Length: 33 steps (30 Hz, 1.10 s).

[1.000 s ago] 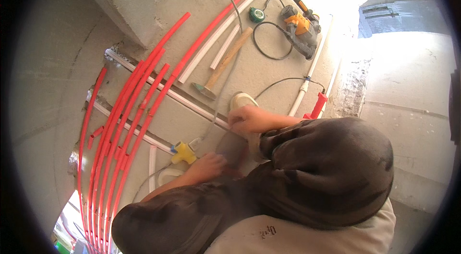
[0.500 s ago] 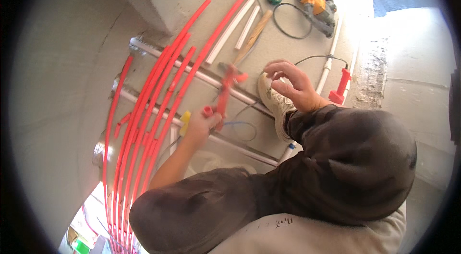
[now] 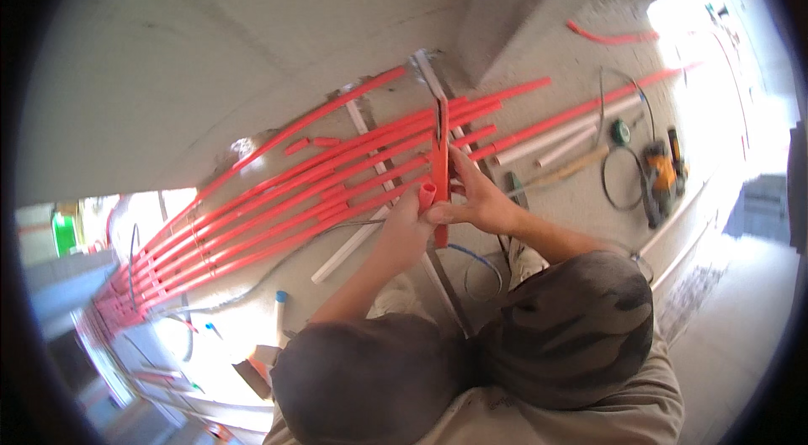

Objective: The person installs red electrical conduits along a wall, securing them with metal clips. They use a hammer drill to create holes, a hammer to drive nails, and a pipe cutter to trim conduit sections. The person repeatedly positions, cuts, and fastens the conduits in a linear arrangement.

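My left hand [image 3: 402, 228] is closed around the cut end of a red plastic pipe [image 3: 426, 193], which points up between my two hands. My right hand [image 3: 481, 203] grips a long red hand tool [image 3: 440, 161] with dark blades at its top; the tool stands upright right beside the pipe end. Both hands touch over a bundle of several red pipes [image 3: 320, 201] lying across the concrete floor. My knees fill the lower part of the view.
A metal rail [image 3: 431, 79] crosses under the pipes. To the right lie white pipes [image 3: 547, 140], a wooden-handled hammer [image 3: 555, 172], a green tape roll [image 3: 620, 133], an orange power drill [image 3: 661, 176] and a looped black cable [image 3: 619, 193]. A concrete wall rises at the top.
My head has turned left, so the pipes now run across the view. My right hand has come over to the red tool, and my left hand now holds a pipe end.
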Motion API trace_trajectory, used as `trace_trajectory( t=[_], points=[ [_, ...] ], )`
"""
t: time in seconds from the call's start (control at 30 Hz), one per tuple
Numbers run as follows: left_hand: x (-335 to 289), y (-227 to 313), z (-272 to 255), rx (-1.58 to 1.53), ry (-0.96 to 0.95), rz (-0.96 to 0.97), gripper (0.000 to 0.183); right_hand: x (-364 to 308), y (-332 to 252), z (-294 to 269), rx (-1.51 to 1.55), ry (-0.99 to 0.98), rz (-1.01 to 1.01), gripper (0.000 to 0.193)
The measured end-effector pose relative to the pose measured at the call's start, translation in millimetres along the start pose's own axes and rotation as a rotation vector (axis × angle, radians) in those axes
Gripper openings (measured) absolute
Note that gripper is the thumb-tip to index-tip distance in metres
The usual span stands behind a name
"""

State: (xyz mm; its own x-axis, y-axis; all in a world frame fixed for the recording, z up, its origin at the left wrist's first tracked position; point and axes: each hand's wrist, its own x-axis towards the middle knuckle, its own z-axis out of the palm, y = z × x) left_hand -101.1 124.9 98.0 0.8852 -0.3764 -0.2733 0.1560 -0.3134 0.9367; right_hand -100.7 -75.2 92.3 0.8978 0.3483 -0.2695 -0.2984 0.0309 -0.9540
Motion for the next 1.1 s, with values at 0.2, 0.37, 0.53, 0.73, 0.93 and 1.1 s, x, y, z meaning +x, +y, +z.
trace_trajectory(
  t=[0.2, 0.37, 0.53, 0.73, 0.93, 1.1],
  points=[
    [-14, 0, -32, -0.244, 0.154, -0.357, 0.012, 8, 39, -9, 0.397, -0.043, 0.287, 0.075],
    [5, -9, 17, -0.293, 0.18, -0.18, 0.009, 6, 67, 10, 0.633, -0.011, 0.201, 0.101],
    [9, -6, 19, -0.382, 0.016, -0.258, 0.012, 1, 33, -5, 0.762, -0.217, 0.395, 0.097],
    [26, 0, -52, -0.49, 0.081, -0.363, 0.023, -1, 1, -16, -0.15, 0.01, 0.136, 0.046],
    [30, 8, -61, -0.656, 0.338, -0.165, 0.014, 15, 21, 1, -0.252, -0.048, 0.248, 0.064],
    [28, 10, -45, -0.538, 0.461, -0.122, 0.02, 13, 22, 8, -0.388, -0.114, 0.226, 0.099]
  ],
)
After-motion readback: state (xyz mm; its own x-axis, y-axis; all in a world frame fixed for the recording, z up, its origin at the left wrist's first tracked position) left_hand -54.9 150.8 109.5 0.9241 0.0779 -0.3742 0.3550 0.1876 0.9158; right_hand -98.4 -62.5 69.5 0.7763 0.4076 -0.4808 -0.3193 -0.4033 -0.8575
